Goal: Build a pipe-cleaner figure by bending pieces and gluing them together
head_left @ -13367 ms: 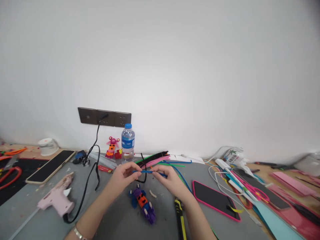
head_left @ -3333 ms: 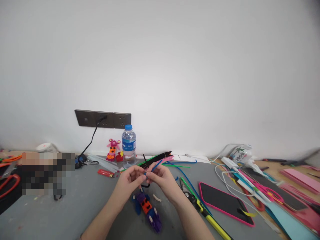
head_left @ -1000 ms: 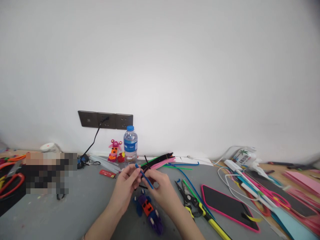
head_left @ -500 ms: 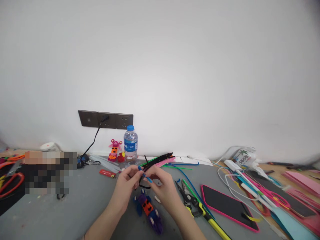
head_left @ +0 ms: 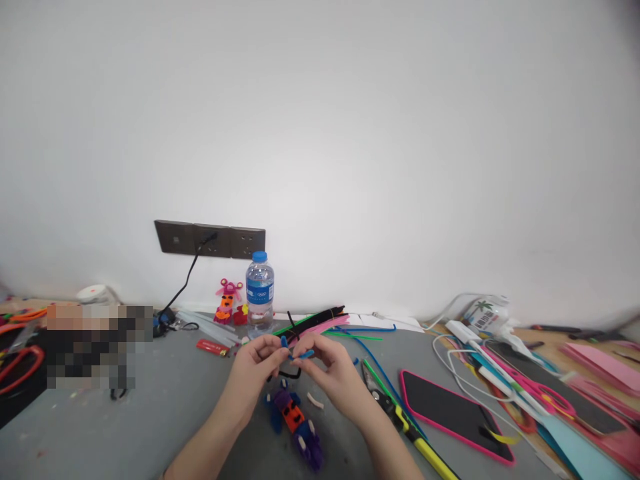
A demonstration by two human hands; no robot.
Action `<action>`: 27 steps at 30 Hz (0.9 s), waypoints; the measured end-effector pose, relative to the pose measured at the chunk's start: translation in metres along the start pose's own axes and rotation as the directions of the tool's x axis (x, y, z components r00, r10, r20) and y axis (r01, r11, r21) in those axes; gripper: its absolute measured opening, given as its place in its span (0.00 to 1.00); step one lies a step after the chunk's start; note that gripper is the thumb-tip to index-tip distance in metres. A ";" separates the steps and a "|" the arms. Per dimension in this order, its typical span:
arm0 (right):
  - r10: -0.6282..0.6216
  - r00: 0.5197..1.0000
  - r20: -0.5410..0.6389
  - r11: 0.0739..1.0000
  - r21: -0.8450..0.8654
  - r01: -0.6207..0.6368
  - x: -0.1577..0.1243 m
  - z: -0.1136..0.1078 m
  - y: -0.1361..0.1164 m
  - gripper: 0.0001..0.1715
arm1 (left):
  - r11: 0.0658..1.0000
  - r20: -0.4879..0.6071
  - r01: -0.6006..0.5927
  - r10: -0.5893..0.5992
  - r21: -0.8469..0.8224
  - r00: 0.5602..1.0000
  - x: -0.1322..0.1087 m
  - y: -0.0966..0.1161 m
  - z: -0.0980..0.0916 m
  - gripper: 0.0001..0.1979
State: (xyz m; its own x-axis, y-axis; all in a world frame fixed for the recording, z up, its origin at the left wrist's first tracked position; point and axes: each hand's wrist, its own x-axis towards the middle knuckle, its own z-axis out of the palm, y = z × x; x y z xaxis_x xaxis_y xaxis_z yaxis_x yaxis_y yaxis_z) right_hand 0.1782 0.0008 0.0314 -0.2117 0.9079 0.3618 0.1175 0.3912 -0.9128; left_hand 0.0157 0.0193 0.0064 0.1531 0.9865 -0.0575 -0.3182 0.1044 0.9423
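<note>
Between the fingertips of my left hand [head_left: 260, 363] and my right hand [head_left: 324, 363] is a short, bent piece of blue pipe cleaner [head_left: 303, 355]. Both hands pinch it, one at each end. Just beneath them, a black pipe cleaner [head_left: 295, 375] lies curved, partly hidden by my fingers. Closer to me lies a purple, orange and blue pipe-cleaner figure [head_left: 294, 420] on the grey table. A small whitish strip [head_left: 315, 400] sits at its right, beside my right wrist.
Behind my hands lie a black pipe-cleaner bundle [head_left: 320, 321] and a water bottle [head_left: 260, 293]. Yellow-handled pliers [head_left: 385, 400], a yellow-and-black tool [head_left: 425, 447] and a pink-edged phone [head_left: 455, 417] lie right. A pink-and-orange figure [head_left: 227, 303] stands near the wall.
My fingertips have drawn slightly apart, and more of the blue pipe cleaner shows between them. My right hand has shifted a little to the right, covering part of the pliers.
</note>
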 end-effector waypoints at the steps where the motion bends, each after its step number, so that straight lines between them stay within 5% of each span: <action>1: -0.003 1.000 0.000 1.000 0.016 0.003 0.000 -0.001 0.001 0.03 | 1.000 0.006 -0.005 0.005 0.007 1.000 0.000 0.000 0.000 0.15; 12: -0.037 0.993 0.115 0.968 0.249 0.007 0.004 -0.012 0.009 0.09 | 0.993 0.189 0.098 -0.110 0.073 0.976 -0.009 0.006 0.003 0.17; 19: 0.121 0.981 0.149 0.921 0.353 -0.167 0.004 -0.010 0.011 0.14 | 0.984 0.227 0.165 -0.177 0.073 0.958 -0.011 0.007 0.006 0.18; 27: 0.201 0.979 0.030 0.921 0.334 -0.199 0.007 -0.010 0.013 0.17 | 0.965 0.186 -0.023 -0.027 0.261 0.982 -0.005 0.005 0.002 0.12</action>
State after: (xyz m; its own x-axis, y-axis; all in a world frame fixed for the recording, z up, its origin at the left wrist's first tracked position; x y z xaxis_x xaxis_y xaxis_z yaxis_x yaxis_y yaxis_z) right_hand 0.1876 0.0137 0.0237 -0.2125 0.9631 0.1652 -0.1737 0.1291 -0.9763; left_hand 0.0155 0.0145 0.0117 0.3332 0.9426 -0.0203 -0.0668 0.0451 0.9967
